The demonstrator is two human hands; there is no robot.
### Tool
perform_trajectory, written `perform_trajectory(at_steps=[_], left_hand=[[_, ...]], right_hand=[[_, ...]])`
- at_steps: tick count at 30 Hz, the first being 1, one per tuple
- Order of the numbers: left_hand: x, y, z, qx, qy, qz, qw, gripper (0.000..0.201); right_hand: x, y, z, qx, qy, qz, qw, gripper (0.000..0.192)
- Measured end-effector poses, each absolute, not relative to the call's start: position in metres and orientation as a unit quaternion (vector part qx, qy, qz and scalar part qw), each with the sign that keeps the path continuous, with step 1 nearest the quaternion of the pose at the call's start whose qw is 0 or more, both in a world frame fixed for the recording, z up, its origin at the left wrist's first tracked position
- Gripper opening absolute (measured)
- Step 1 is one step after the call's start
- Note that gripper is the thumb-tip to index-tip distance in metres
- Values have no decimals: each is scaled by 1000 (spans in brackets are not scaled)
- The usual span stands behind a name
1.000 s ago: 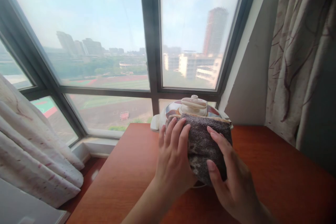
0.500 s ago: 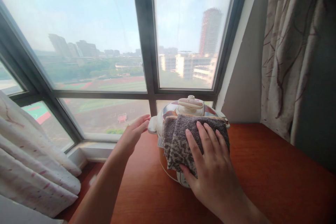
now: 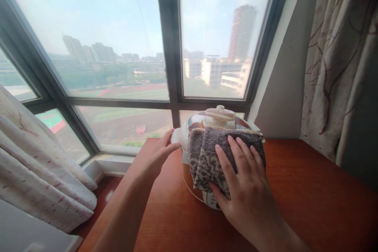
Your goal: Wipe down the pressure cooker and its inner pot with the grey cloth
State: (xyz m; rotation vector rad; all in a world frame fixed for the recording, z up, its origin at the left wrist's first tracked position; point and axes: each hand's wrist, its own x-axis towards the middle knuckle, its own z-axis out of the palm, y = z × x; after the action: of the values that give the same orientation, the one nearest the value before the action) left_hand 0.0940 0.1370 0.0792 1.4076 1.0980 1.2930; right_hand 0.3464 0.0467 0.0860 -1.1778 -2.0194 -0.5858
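A: What's over on the left side of the room?

B: A pale patterned curtain (image 3: 38,173) bunched below a big dark-framed window (image 3: 168,47), with hazy city blocks and a sports field outside.

A: And the surface?

B: A reddish-brown wooden worktop (image 3: 310,204), bare around one appliance and running into the corner by the window.

A: Where's the left hand?

B: The left hand (image 3: 158,155) reaches to the white side handle of the cooker (image 3: 220,120). Its grip is curled round that handle, fingers closed on it.

A: The cooker itself?

B: It stands at the worktop's far edge, close to the glass, lid on.

A: Then the right hand?

B: The right hand (image 3: 243,189) lies flat, fingers spread, pressing a folded grey towel (image 3: 206,157) against the cooker's front. Its grip isn't closed on the towel.

A: Further right?

B: A grey wall (image 3: 280,98), then a branch-patterned curtain (image 3: 339,59).
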Motion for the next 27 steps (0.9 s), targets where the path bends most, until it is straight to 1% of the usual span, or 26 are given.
perform_trajectory(at_steps=[3, 10, 17, 19, 23, 27], left_hand=[[93, 144, 78, 513, 442, 544, 495, 52], [101, 150, 76, 510, 469, 548, 469, 55], [107, 145, 76, 504, 472, 562, 457, 51], [109, 144, 78, 507, 475, 565, 445, 51], [115, 142, 79, 528, 466, 573, 419, 51], [114, 146, 75, 521, 469, 588, 403, 62]], right_hand=[[347, 48, 85, -453, -783, -228, 360, 63], [346, 53, 88, -436, -782, -230, 380, 56], [325, 74, 118, -401, -806, -179, 396, 35], [313, 82, 131, -411, -814, -164, 377, 32], [284, 102, 161, -451, -835, -122, 292, 23], [262, 119, 179, -444, -857, -100, 243, 21]])
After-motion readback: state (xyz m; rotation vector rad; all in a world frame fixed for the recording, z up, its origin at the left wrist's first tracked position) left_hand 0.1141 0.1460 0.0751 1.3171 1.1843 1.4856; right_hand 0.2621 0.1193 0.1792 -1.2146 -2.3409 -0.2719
